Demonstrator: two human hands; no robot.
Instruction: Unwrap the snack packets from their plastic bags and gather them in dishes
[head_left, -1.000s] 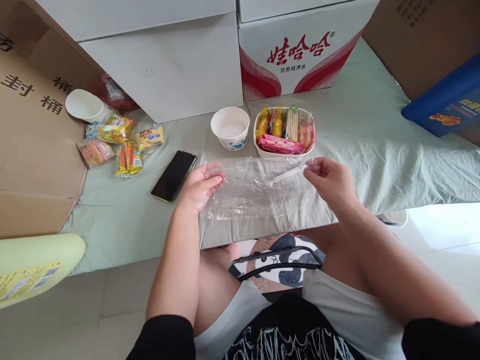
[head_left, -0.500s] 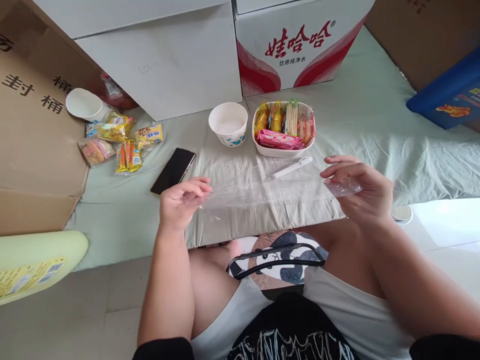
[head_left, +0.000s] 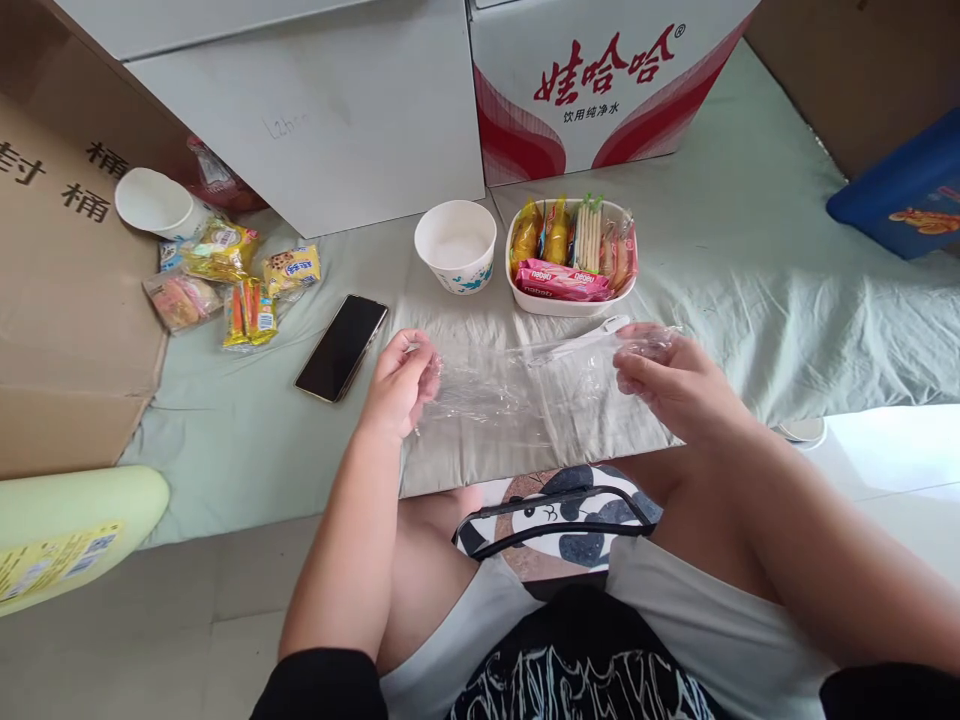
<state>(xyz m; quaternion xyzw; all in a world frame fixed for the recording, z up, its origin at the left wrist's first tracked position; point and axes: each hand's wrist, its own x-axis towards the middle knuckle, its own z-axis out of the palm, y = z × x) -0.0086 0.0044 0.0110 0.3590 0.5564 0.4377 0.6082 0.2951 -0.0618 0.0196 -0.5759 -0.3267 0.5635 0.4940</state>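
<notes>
1. A sheet of clear plastic wrap (head_left: pixel 525 385) is stretched between the person's two hands, just above the pale green cloth (head_left: pixel 750 290) in front of their knees.
2. The left hand (head_left: pixel 401 385) pinches the left edge of the wrap, fingers curled around a bunched bit of film.
3. The right hand (head_left: pixel 671 385) grips the right edge, fingers closed on crumpled film that pokes out above the knuckles.
4. The wrap sags a little in the middle and is wrinkled; the cloth shows through it.
5. Under the far edge of the wrap lies a white plastic spoon (head_left: pixel 589 338), slanted, its bowl end near the right hand.
6. Just beyond the spoon sits a white tray (head_left: pixel 574 300) packed with snack packets; a pink wafer packet (head_left: pixel 562 280) lies across its near side.
7. Left of the tray, close but apart, stands a white paper bowl (head_left: pixel 455 247) with a blue pattern.
8. A black phone (head_left: pixel 341 347) lies face up on the cloth, near the left hand but not touching it.
9. Further left is a loose heap of snack packets (head_left: pixel 225 280), and behind them a second white bowl (head_left: pixel 154 203).
10. Behind everything stand a plain white box (head_left: pixel 337 120) and a red-and-white carton (head_left: pixel 600 90) with red lettering.
11. A brown cardboard box (head_left: pixel 67 290) flanks the left side, and a blue box (head_left: pixel 907 195) sits at the far right.
</notes>
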